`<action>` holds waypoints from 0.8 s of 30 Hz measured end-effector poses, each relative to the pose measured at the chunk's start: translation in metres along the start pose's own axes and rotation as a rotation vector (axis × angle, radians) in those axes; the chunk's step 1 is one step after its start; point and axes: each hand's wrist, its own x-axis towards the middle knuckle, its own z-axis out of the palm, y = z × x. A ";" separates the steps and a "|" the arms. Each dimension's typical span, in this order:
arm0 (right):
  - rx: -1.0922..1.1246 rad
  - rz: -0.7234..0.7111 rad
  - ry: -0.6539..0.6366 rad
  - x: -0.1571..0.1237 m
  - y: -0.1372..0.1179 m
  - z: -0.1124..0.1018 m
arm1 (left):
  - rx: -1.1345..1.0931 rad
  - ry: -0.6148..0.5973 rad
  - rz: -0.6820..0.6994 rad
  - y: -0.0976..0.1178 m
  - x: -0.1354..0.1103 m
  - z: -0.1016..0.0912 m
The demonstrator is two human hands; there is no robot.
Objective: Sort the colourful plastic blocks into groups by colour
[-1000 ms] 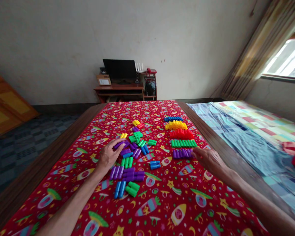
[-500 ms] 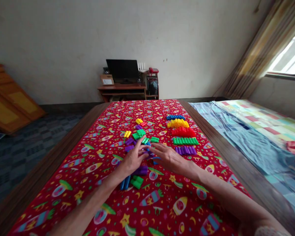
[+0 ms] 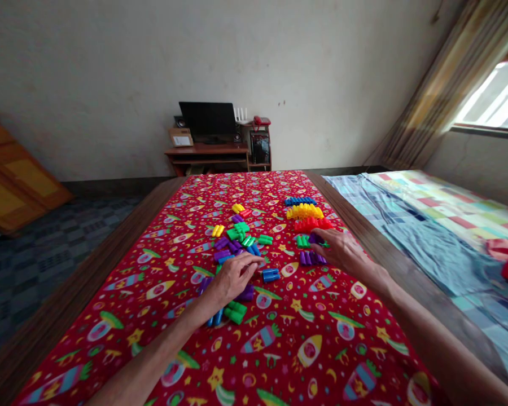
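A loose pile of coloured plastic blocks (image 3: 237,239) lies mid-table on the red patterned cloth (image 3: 279,349). My left hand (image 3: 232,276) rests curled over purple blocks (image 3: 246,293) at the near side of the pile; whether it grips one is hidden. My right hand (image 3: 341,251) is closed on a purple block (image 3: 315,238) over the purple row (image 3: 311,258). Sorted rows lie behind it: green (image 3: 302,241), red (image 3: 307,224), yellow (image 3: 305,212), blue (image 3: 300,201).
The wooden table edge (image 3: 381,248) runs along the right, with a bed in checked sheets (image 3: 440,225) beyond it. A desk with a monitor (image 3: 207,121) stands at the far wall. Wooden panels (image 3: 12,180) lean at the left.
My right hand went from the purple row to the pile beside my left hand, then came back to the row with a purple block. My left hand drew nearer, onto the purple blocks.
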 end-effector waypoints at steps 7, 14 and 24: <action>-0.366 0.481 -0.279 -0.049 0.030 0.000 | 0.108 0.002 0.132 -0.013 0.000 0.008; -0.310 0.468 -0.315 -0.056 0.034 0.000 | 0.115 -0.017 0.219 -0.019 -0.005 0.013; 0.004 0.266 -0.251 -0.064 0.043 -0.001 | 0.218 -0.168 0.287 -0.009 -0.014 0.015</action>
